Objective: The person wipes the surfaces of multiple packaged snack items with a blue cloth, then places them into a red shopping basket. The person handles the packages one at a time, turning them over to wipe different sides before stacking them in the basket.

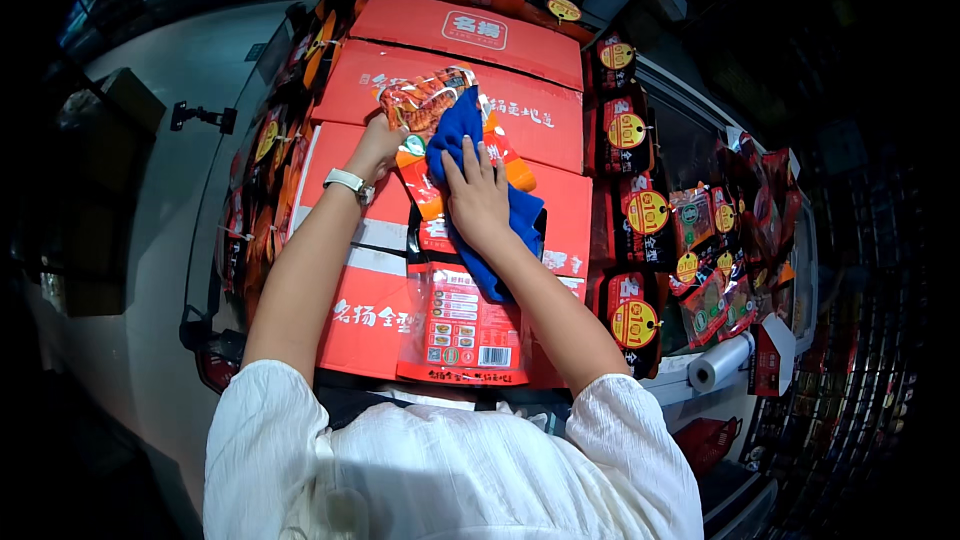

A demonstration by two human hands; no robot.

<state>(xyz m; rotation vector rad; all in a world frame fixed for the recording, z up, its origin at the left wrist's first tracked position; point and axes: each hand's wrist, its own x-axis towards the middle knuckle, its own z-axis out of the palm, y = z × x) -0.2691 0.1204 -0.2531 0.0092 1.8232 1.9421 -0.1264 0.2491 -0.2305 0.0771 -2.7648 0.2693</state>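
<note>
My left hand point(380, 144) grips the left edge of a shiny orange food packet point(415, 106) with pictured food on it. A blue cloth point(459, 122) lies over part of that packet, and my right hand point(478, 199) presses on it with the fingers spread slightly. Orange and red printed packaging point(424, 187) shows beneath the cloth, partly hidden. Closer to my body, a red plastic food pouch point(465, 322) lies with its printed back upward. Under all of these are red cardboard cartons point(360, 307) bearing white writing.
Packaged foods point(259, 187) hang along the left side of the cartons. On the right hang dark pouches point(628, 217) with round yellow tags. Beyond them stand more bagged goods point(712, 270), a roll of clear plastic bags point(720, 364) and a red basket point(707, 444).
</note>
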